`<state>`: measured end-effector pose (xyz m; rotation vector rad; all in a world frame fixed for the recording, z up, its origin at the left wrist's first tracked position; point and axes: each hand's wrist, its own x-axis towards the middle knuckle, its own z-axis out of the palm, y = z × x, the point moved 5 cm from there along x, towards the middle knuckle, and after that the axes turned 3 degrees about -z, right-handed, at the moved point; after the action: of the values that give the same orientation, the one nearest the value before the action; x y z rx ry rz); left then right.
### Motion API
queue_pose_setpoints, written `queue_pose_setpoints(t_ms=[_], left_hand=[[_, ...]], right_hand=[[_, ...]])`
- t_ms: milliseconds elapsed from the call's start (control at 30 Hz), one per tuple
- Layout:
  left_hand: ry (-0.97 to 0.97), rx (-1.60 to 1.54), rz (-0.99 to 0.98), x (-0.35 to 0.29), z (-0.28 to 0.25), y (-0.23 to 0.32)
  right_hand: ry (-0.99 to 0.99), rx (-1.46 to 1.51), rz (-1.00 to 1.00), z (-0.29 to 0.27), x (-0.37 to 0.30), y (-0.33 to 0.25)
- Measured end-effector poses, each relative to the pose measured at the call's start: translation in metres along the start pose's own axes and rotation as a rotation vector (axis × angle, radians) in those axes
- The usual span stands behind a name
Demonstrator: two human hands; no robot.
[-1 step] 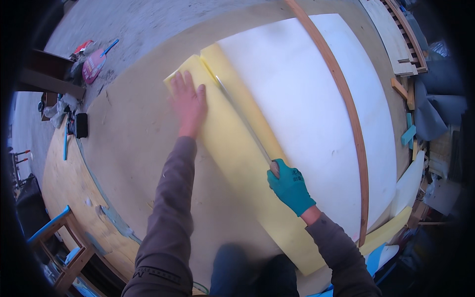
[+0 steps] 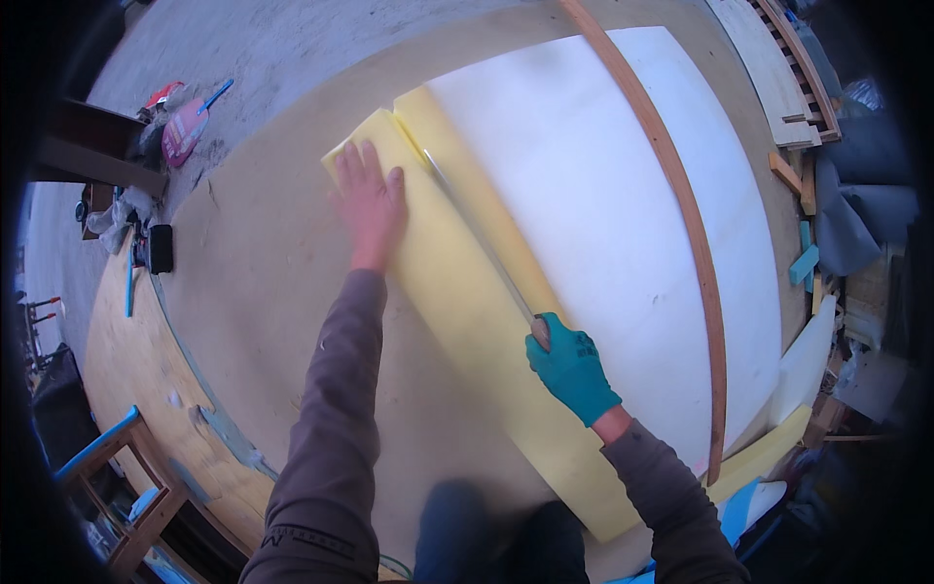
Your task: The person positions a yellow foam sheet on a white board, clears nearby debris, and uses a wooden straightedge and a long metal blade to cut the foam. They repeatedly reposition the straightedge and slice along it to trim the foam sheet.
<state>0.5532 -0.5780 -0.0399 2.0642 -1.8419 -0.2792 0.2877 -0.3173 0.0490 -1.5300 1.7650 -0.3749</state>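
Observation:
A long yellow foam slab [image 2: 457,321] lies slanting across the table. My left hand [image 2: 370,204] is bare and presses flat near its far end, fingers spread. In a teal glove, my right hand [image 2: 574,370] is closed round the wooden handle of a long thin-bladed knife [image 2: 479,234]. The blade lies along a slit in the yellow foam, its tip pointing to the far end. Right of the slit runs a narrower yellow strip [image 2: 486,190], bordering a wide white foam sheet [image 2: 593,195]. How deep the blade sits is hidden.
A long brown wooden strip [image 2: 686,214] lies across the white sheet. The brown tabletop [image 2: 253,243] extends left, towards a plywood board [image 2: 146,360] and a small black device [image 2: 158,248]. Wood offcuts [image 2: 786,175] and grey sheeting [image 2: 846,229] crowd the right side.

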Motion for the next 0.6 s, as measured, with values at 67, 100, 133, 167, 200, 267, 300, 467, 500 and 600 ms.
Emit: queue_pose_setpoints(t_ms=[67,100,133,167,200,267,300,467,500,600], left_hand=[[-0.006,0.013,-0.005,-0.002,-0.001,0.0],[-0.007,0.006,-0.002,-0.003,-0.002,0.001],[-0.003,-0.004,0.001,-0.004,-0.002,0.002],[0.024,-0.017,0.022,-0.004,-0.004,0.003],[0.001,0.008,0.002,-0.004,-0.004,0.002],[0.01,0.047,0.016,-0.003,-0.005,0.003],[0.007,0.056,0.011,-0.002,-0.005,0.003],[0.017,0.045,0.01,-0.001,-0.001,0.002],[0.036,0.041,0.022,-0.002,-0.001,0.002],[0.043,0.02,0.023,-0.002,0.001,0.001]], right_hand=[[0.029,-0.019,-0.001,0.0,-0.002,-0.003],[0.075,-0.025,-0.064,-0.003,-0.003,-0.009],[0.124,-0.076,-0.129,-0.006,-0.001,-0.016],[0.103,-0.129,-0.08,-0.006,0.002,-0.017],[0.159,-0.111,-0.171,-0.01,0.006,-0.027],[0.136,-0.089,-0.119,-0.01,0.03,-0.034],[0.188,-0.148,-0.245,-0.012,0.045,-0.046],[0.204,-0.022,-0.213,0.007,0.157,-0.076],[0.172,-0.021,-0.169,0.013,0.176,-0.079],[0.071,0.003,-0.047,0.028,0.208,-0.074]])
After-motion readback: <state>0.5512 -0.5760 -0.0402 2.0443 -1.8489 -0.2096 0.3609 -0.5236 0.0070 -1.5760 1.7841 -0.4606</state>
